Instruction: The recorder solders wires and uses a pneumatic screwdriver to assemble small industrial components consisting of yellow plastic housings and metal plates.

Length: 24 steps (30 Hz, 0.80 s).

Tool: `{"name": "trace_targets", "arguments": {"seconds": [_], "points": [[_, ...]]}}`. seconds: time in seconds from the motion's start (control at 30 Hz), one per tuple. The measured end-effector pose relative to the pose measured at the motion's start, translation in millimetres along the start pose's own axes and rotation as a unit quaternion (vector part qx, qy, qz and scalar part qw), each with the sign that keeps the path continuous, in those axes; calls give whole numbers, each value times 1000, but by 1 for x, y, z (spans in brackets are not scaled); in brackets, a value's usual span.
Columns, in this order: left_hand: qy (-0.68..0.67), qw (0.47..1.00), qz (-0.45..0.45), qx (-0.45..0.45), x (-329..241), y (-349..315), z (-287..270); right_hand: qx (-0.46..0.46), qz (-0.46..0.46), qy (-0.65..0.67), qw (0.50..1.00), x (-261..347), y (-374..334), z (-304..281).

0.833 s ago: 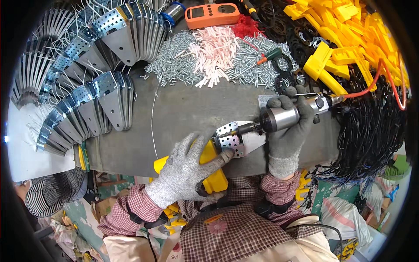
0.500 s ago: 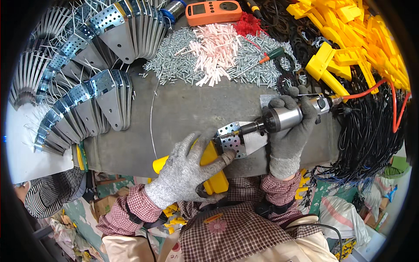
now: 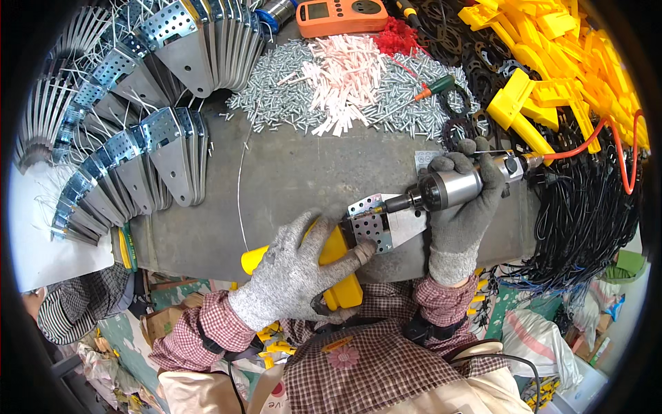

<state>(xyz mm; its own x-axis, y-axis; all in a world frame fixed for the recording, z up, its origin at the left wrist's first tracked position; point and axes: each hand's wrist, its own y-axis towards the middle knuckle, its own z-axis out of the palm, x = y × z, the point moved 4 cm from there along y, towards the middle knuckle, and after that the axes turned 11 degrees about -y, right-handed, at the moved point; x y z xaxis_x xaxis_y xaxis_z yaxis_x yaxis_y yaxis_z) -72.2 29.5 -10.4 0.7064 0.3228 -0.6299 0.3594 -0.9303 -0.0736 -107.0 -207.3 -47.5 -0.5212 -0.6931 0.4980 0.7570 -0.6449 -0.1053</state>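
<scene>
Just left of a perforated metal plate point(image 3: 373, 226), a yellow housing point(image 3: 345, 291) is clasped in the grip of the gloved left hand point(image 3: 293, 269), one finger laid on the plate. Right of the plate, a silver power driver point(image 3: 456, 188) is wrapped by the grip of the right hand point(image 3: 460, 231), its bit pointed at the plate. Beyond the plate, room is left on the gray counter point(image 3: 296, 162) before piled screws point(image 3: 272, 90); the counter's near edge is close.

Assembly workshop with power driver point(image 3: 460, 189)
Worktop point(image 3: 289, 165) holds a screw heap point(image 3: 279, 90), metal brackets point(image 3: 183, 62) left of it, yellow parts point(image 3: 545, 58) right.
</scene>
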Motion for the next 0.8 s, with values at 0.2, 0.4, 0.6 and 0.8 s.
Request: {"name": "trace_targets", "arguments": {"seconds": [0.2, 0.4, 0.6, 0.8], "points": [[3, 999, 29, -30, 0, -1, 3, 9, -7, 15, 1000, -3, -2, 2], [-8, 999, -5, -30, -6, 0, -2, -44, -40, -69, 996, 2, -9, 13], [-14, 998, -30, -44, -4, -3, 0, 25, 14, 47, 998, 13, -8, -12], [-7, 998, -33, -44, -4, -4, 3, 42, 19, 52, 998, 9, -14, -7]]}}
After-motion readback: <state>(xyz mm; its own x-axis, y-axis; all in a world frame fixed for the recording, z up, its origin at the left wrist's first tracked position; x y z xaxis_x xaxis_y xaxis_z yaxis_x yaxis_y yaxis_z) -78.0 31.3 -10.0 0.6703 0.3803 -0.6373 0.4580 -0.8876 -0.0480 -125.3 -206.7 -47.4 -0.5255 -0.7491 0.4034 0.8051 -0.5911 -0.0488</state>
